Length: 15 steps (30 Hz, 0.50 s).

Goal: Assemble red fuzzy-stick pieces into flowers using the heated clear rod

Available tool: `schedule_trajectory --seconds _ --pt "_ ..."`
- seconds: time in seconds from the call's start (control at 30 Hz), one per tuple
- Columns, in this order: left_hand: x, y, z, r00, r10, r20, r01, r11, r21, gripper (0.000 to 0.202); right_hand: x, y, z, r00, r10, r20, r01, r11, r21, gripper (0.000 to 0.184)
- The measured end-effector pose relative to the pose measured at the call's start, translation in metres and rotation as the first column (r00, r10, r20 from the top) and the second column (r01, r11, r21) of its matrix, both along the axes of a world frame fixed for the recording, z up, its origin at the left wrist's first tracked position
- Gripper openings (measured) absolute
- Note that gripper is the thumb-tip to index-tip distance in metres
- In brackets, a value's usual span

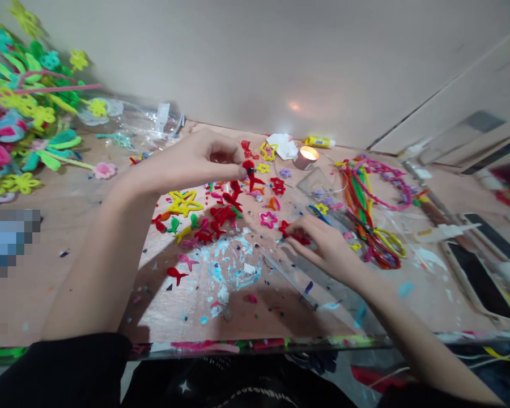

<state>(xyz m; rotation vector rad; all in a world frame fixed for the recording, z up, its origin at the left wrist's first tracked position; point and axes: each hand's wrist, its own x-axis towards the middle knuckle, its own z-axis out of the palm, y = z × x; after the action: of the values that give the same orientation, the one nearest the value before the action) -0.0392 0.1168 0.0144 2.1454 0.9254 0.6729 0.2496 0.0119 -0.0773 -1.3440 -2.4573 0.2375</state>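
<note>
My left hand point(216, 156) is raised over the far middle of the table, thumb and fingers pinched on a small red pipe-cleaner piece point(251, 173) with a dark bead-like spot. Lower and to the right, my right hand point(317, 238) is closed close to the tabletop, its fingertips at another red pipe-cleaner piece point(284, 228). Between the hands lies a heap of red fuzzy shapes point(223, 215), some fish-like. Around it are a yellow star point(185, 203), a pink star point(268, 220) and small green shapes point(173, 225).
A lit candle point(306, 157) stands near the wall beside a yellow glue stick point(320, 141). Scissors point(380, 249) lie by colored pipe cleaners point(359, 192). Phones point(478, 277) rest at the right. Fuzzy flowers point(38, 113) pile up at the left. Blue-white residue point(233, 263) marks the table.
</note>
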Motion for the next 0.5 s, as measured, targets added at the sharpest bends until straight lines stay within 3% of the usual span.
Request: schedule_trajectory --seconds 0.1,0.23,0.37,0.5 --pt "0.001 -0.001 0.001 0.999 -0.031 -0.044 0.032 0.999 0.011 0.017 -0.019 0.047 -0.005 0.998 0.009 -0.065 -0.006 0.999 0.043 0.006" --pt "0.001 -0.005 0.006 0.994 -0.048 -0.095 0.048 0.999 0.002 0.016 -0.040 0.091 -0.021 0.999 -0.028 0.038 0.026 0.998 0.049 0.008" --pt "-0.001 -0.006 0.009 0.994 -0.040 -0.105 0.040 0.999 -0.006 0.014 -0.047 0.102 -0.031 0.997 -0.061 0.039 0.058 0.996 0.063 0.011" --pt "-0.003 -0.004 0.009 0.995 -0.046 -0.087 0.047 0.999 0.008 0.012 -0.039 0.100 -0.023 0.997 -0.071 -0.041 0.074 0.995 0.069 0.004"
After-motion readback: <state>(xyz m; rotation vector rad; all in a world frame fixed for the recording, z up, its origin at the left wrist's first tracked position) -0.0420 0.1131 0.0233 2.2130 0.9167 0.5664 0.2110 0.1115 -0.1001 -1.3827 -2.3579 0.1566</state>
